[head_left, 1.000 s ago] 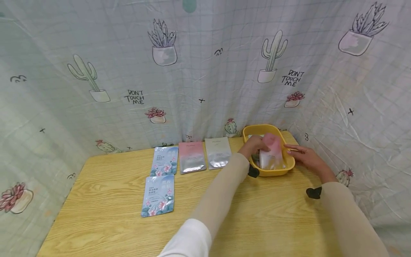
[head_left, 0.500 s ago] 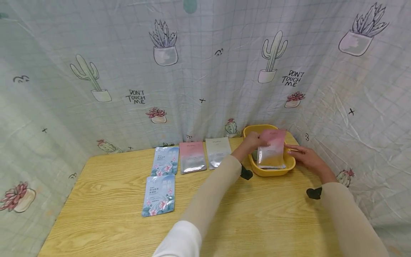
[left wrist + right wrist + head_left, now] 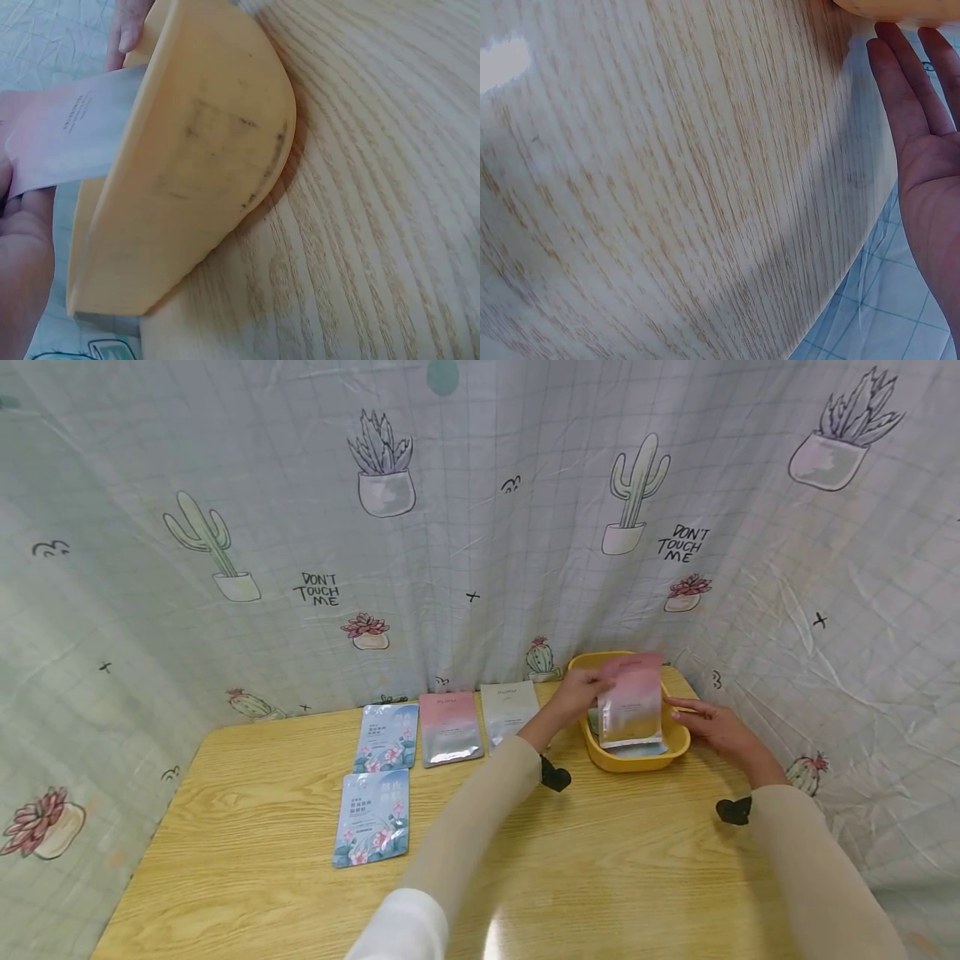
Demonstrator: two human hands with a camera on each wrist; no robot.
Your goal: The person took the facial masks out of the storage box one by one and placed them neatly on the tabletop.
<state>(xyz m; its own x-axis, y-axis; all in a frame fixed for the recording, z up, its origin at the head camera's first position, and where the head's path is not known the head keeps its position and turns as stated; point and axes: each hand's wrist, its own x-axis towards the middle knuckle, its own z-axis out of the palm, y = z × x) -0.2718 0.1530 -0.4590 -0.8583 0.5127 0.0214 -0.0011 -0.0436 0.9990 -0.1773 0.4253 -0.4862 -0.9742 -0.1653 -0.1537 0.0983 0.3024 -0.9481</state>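
My left hand (image 3: 581, 693) pinches the side edge of a pink and silver sachet (image 3: 632, 702). The sachet stands tilted up over the yellow basket (image 3: 637, 765), its lower end overlapping the basket's opening. In the left wrist view, the fingers hold the sachet (image 3: 71, 131) beyond the basket's rim (image 3: 142, 127). A pale blue packet (image 3: 641, 749) lies inside the basket beneath it. At the basket's right side is my right hand (image 3: 712, 727), its fingertips at the rim. The right wrist view shows its fingers (image 3: 900, 90) extended, tips against the basket wall (image 3: 907, 10).
Left of the basket lie a cream and silver sachet (image 3: 508, 710), another pink and silver sachet (image 3: 452, 727) and a blue floral sachet (image 3: 386, 737) in a row. A second blue floral sachet (image 3: 372, 817) lies in front. Patterned curtains (image 3: 465, 527) enclose the wooden table (image 3: 247, 860).
My left hand has drawn the pink sachet up and slightly left, exposing more of the blue packet in the basket. The right hand stays at the basket's side.
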